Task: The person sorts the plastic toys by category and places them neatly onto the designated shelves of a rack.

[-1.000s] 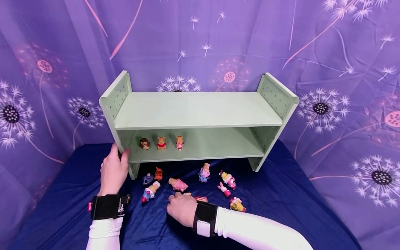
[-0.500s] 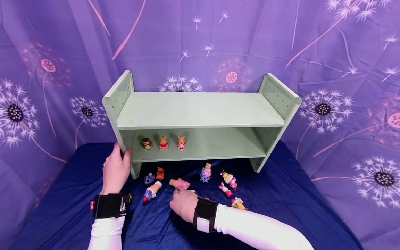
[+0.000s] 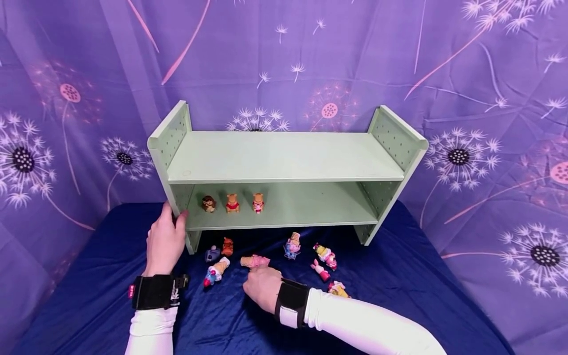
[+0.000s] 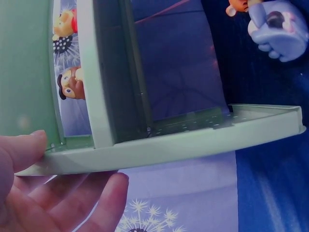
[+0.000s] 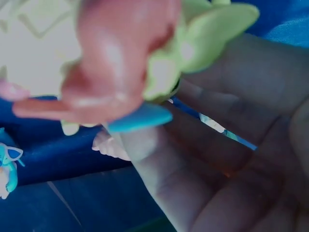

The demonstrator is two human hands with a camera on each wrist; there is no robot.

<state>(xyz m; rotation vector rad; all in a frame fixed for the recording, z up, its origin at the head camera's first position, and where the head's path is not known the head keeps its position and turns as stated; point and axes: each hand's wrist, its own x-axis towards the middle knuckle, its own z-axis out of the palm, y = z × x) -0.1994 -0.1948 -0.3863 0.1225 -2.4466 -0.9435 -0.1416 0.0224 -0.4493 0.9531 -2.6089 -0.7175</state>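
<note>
My left hand [image 3: 165, 241] grips the left side panel of a pale green two-tier shelf [image 3: 284, 155]; in the left wrist view the thumb lies inside the panel [image 4: 174, 155] and the fingers outside. On the lower tier stand an owl figurine [image 3: 209, 203] and two bear figurines, one in a red shirt [image 3: 232, 203], the other [image 3: 258, 202] with pink in front. Over the blue cloth, my right hand [image 3: 265, 287] pinches a toy figurine [image 5: 120, 58], blurred close up, with reddish-brown, yellow and blue parts. The head view hides most of it behind the hand.
Figurines lie before the shelf: a pink one with a cone [image 3: 255, 261], a blue one with a cone [image 3: 216, 271], an orange one [image 3: 228, 246], a grey-blue one [image 3: 212, 253], and several at the right, including a pink rabbit-eared one [image 3: 320, 269]. A purple curtain [image 3: 284, 59] hangs behind.
My right hand has shifted slightly right and forward over the loose figurines, covering the red one seen before. The left hand keeps its hold on the shelf.
</note>
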